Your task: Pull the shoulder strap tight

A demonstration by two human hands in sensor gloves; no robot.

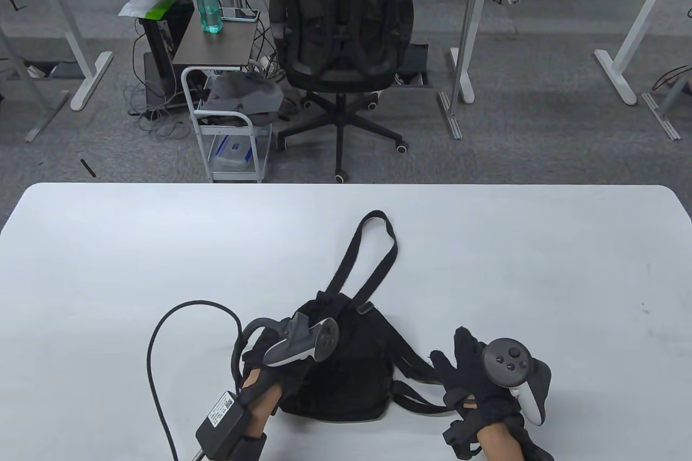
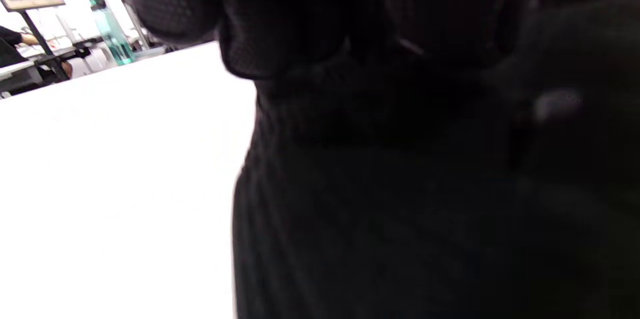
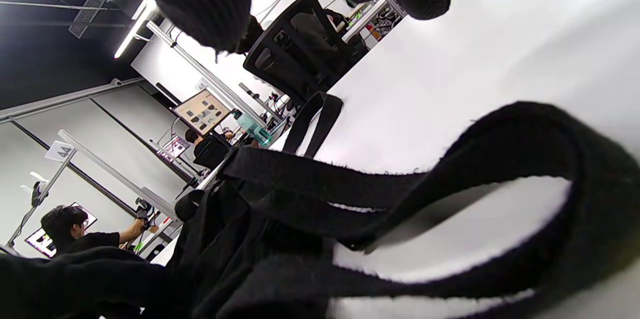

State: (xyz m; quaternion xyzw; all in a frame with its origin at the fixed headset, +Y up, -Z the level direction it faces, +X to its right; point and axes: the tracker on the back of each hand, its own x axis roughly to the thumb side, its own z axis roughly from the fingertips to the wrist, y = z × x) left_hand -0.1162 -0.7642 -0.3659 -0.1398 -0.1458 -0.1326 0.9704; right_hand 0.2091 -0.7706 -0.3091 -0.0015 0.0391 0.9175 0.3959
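Looking down, I had the table (image 1: pixel 135 245) under everything and the black backpack (image 1: pixel 346 374) lying flat between my hands. My left hand (image 1: pixel 281 369) rested on the bag's left side, fingers laid over the fabric; whether they gripped anything I could not tell. My right hand (image 1: pixel 476 380) sat just right of the bag, fingers spread and relaxed, holding nothing, with the shoulder strap (image 1: pixel 416 374) lying loose just under its fingertips. The risks, as I judged them: the whole bag sliding toward my right if my left hand bore down too lightly, and my fingers catching the wrong loop, since several strap runs overlapped there.
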